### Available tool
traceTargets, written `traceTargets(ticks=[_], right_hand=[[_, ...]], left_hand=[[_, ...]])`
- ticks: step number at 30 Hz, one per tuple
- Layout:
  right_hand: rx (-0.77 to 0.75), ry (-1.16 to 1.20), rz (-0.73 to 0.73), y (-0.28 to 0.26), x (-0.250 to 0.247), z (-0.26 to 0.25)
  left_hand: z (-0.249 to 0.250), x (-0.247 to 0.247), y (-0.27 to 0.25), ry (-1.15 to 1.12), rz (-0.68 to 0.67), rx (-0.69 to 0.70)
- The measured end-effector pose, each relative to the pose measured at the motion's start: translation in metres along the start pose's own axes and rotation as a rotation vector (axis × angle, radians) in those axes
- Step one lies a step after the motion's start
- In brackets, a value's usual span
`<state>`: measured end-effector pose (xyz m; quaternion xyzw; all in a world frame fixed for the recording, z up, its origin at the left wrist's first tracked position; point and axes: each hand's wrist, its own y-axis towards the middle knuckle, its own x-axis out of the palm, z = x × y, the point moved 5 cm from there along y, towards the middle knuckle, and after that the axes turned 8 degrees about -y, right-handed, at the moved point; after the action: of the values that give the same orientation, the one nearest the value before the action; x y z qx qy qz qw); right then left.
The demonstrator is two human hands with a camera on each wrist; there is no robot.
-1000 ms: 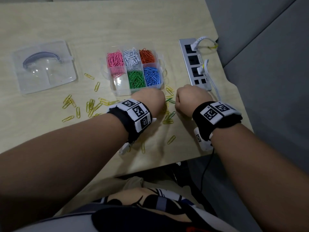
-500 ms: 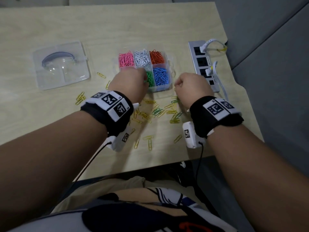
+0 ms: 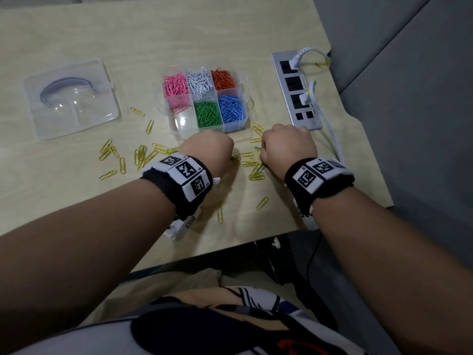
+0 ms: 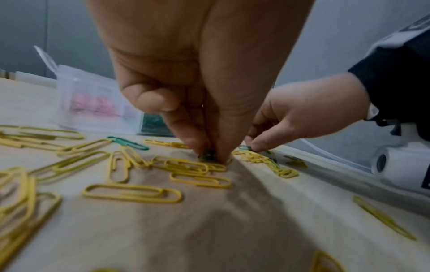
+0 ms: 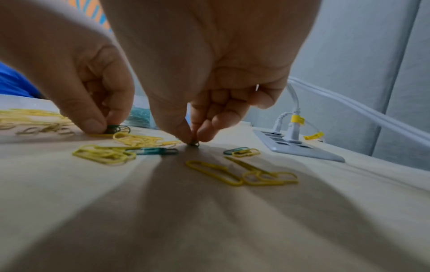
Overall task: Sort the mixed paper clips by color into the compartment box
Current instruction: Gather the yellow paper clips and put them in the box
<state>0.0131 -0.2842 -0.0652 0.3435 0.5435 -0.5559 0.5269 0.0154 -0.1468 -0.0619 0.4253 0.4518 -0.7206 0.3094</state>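
Note:
The clear compartment box (image 3: pixel 182 123) holds pink, white, orange, green and blue clips; its front-left cell has none. Loose yellow paper clips (image 3: pixel 143 155) and a few green ones (image 5: pixel 153 150) lie on the table in front of it. My left hand (image 4: pixel 210 152) is down on the table just before the box, thumb and forefinger pinching a green paper clip (image 4: pixel 207 156). My right hand (image 5: pixel 194 139) is a little to its right and pinches another green clip (image 5: pixel 195 143) against the tabletop. In the head view both hands (image 3: pixel 208 147) (image 3: pixel 286 144) hide their fingertips.
The box's clear lid (image 3: pixel 73 98) lies at the left. A grey power strip (image 3: pixel 297 90) with white cables (image 3: pixel 330 129) sits just right of my right hand. The table's front edge (image 3: pixel 230 248) is close behind my wrists, and a grey sofa is on the right.
My left hand went up over the box's green cell half a second ago and has come back down to the clips on the table. The right hand has barely moved.

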Motion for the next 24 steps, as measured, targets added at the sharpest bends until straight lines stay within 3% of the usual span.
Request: traceTargets(ticks=[4, 10, 18, 24], right_hand=[[0.128, 0.117, 0.029, 0.001, -0.008, 0.009], [0.236, 0.435, 0.098, 0.006, -0.028, 0.008], [0.244, 0.576, 0.129, 0.017, -0.034, -0.007], [0.203, 0.653, 0.187, 0.027, -0.040, -0.024]], left_hand=[[-0.002, -0.005, -0.002, -0.066, 0.021, -0.020], [-0.027, -0.025, -0.011, -0.367, 0.164, -0.075], [-0.044, -0.028, -0.014, -0.547, 0.192, -0.134], [-0.058, -0.043, -0.012, -0.647, 0.410, -0.179]])
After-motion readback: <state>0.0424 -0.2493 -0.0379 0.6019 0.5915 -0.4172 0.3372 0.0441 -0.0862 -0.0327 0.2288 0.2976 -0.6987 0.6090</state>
